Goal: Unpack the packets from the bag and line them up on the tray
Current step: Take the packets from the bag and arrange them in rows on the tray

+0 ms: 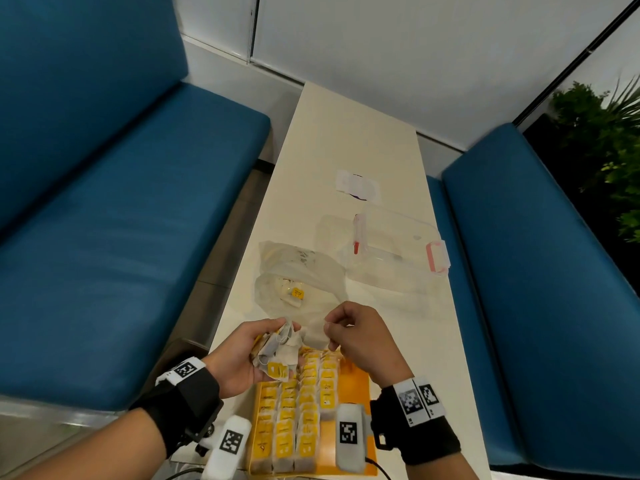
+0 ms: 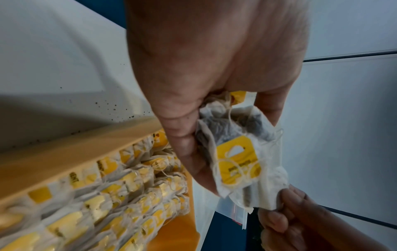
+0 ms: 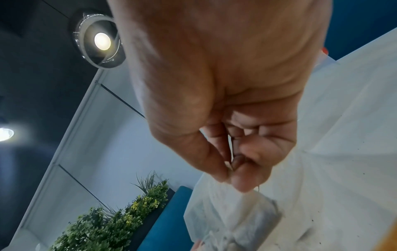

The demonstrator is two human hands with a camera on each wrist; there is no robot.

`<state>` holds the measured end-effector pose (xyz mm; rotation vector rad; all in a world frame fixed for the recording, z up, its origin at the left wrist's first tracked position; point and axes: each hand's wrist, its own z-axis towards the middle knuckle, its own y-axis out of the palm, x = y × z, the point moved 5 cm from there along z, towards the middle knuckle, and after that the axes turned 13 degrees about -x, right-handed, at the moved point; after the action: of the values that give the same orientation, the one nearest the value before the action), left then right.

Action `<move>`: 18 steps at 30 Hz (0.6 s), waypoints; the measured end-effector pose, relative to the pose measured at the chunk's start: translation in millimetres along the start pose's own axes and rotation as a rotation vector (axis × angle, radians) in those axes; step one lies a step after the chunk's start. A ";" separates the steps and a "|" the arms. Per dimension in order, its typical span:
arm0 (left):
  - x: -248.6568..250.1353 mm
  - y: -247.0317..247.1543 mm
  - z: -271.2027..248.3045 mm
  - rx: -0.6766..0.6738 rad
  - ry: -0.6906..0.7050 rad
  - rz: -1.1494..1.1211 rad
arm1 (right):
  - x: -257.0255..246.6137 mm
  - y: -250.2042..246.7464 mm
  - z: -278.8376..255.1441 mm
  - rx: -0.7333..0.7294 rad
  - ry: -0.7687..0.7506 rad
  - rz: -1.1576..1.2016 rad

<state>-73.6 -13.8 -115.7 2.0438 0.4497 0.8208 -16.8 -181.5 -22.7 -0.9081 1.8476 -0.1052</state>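
Head view: right hand [image 1: 356, 336] pinches packet [image 1: 315, 332] hanging lengthwise downward

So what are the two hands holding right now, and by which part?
The left hand grips a bunch of tea packets around their middle. The right hand pinches one packet by its edge, between thumb and fingertips.

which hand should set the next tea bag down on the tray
Right. The right hand already pinches a single tea bag, while the left hand grips the bunch above the orange tray.
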 end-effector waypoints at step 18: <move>-0.8 -11.0 1.9 0.009 0.017 0.003 | 26.9 -10.7 -15.5 0.087 -0.031 -0.382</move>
<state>-73.0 -9.2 -126.0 2.0478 0.4603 0.8398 -28.8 -211.0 -30.9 -1.1842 1.6088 -0.4022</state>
